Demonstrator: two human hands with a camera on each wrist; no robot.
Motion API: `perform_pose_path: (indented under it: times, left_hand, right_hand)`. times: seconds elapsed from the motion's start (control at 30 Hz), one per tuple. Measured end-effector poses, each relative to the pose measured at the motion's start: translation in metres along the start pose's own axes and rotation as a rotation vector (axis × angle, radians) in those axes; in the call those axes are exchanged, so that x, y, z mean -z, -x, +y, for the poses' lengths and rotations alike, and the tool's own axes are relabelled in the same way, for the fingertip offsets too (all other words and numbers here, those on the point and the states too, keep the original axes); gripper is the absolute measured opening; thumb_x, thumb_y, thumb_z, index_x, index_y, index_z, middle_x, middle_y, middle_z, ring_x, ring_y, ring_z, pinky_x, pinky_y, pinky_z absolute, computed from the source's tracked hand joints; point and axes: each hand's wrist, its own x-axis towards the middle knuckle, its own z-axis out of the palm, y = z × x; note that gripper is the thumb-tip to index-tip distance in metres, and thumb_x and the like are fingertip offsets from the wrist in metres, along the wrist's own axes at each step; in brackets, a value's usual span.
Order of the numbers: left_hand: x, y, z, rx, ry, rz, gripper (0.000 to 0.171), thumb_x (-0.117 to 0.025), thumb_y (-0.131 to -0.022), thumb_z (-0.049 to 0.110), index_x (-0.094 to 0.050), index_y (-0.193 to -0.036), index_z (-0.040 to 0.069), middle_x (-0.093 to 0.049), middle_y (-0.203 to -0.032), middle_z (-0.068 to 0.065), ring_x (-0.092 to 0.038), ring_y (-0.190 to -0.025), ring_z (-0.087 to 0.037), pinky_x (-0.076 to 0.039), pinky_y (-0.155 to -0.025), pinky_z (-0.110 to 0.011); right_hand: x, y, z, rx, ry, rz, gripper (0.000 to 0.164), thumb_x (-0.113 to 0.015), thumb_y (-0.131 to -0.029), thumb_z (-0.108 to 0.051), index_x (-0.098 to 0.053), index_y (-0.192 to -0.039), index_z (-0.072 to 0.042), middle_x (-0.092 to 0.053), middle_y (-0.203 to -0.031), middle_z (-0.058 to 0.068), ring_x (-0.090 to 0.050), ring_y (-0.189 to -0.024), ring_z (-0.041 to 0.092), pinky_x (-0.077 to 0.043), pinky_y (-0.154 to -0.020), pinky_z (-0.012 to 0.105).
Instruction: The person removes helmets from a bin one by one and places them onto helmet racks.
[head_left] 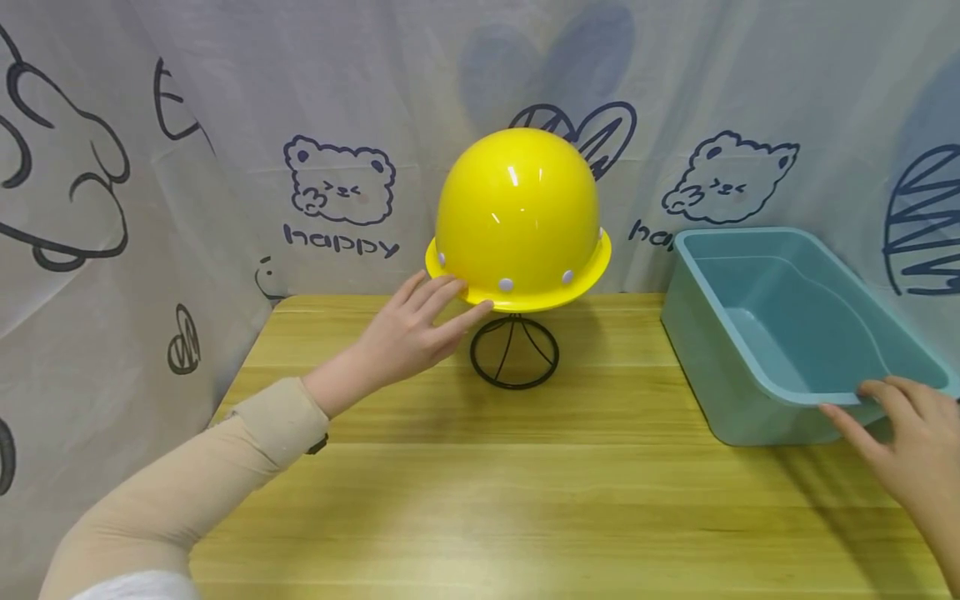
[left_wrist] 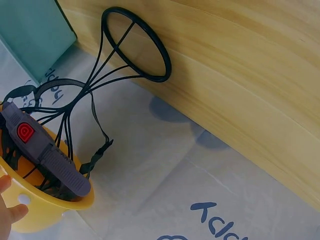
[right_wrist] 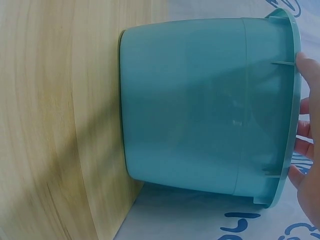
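Note:
A glossy yellow hard hat [head_left: 519, 217] sits on a black wire stand [head_left: 514, 387] with a round base. My left hand [head_left: 408, 329] reaches to the left front of its brim, fingers extended, fingertips touching the edge. From below, the left wrist view shows a grey headband adjuster [left_wrist: 47, 150] with a red button inside the hat, and a dark strap [left_wrist: 92, 162] hanging down. On the right, my right hand [head_left: 918, 429] holds the front rim of a teal plastic bin [head_left: 697, 350], fingers over the rim and thumb at its outer side.
Both the stand and the bin stand on a light wooden table [head_left: 487, 517], toward its back edge. A pale curtain [head_left: 225, 75] printed with bears and hearts hangs behind and to the left. The bin's inside shows bare walls.

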Motion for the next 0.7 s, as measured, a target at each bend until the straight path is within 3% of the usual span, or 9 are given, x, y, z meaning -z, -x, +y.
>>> perform_pose_path:
  times: [0.47, 0.7]
  left_hand:
    - [-0.003, 0.002, 0.005, -0.008, -0.031, -0.003, 0.054, -0.069, -0.085, 0.027, -0.055, -0.137, 0.025, -0.059, -0.124, -0.013, -0.057, -0.115, -0.028, -0.050, -0.095, -0.049]
    - [-0.001, 0.003, 0.005, 0.023, -0.047, -0.002, 0.050, -0.066, -0.087, 0.030, -0.054, -0.136, 0.027, -0.057, -0.127, -0.013, -0.055, -0.117, -0.029, -0.049, -0.095, -0.052]
  right_hand:
    - [-0.007, 0.004, 0.004, 0.023, -0.024, 0.056, 0.094, -0.032, -0.087, -0.079, -0.062, -0.093, 0.009, -0.060, -0.094, 0.032, -0.054, -0.084, 0.051, -0.042, -0.077, 0.060]
    - [-0.010, 0.005, 0.006, 0.023, -0.034, 0.068, 0.094, -0.032, -0.087, -0.079, -0.063, -0.093, 0.010, -0.060, -0.094, 0.033, -0.054, -0.084, 0.052, -0.042, -0.076, 0.060]
